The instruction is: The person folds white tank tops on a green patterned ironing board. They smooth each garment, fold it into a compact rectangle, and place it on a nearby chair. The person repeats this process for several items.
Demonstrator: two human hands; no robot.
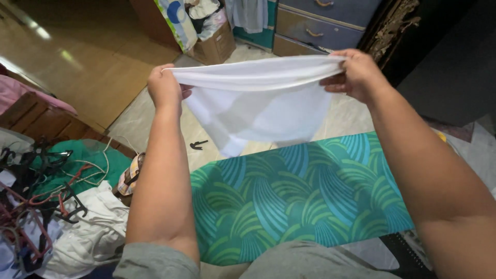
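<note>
Your ironing board (305,201) sits just below the white cloth (258,106) you hold stretched in the air, left hand (164,88) and right hand (355,75) each pinching a top corner; a loosened pinch could drop it to the floor (144,119).

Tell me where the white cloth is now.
In the head view, the white cloth is stretched in the air between the left hand and the right hand, above the far end of the green ironing board.

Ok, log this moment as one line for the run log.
left hand: grips white cloth | right hand: grips opposite edge | cloth: stretched above green ironing board
</note>
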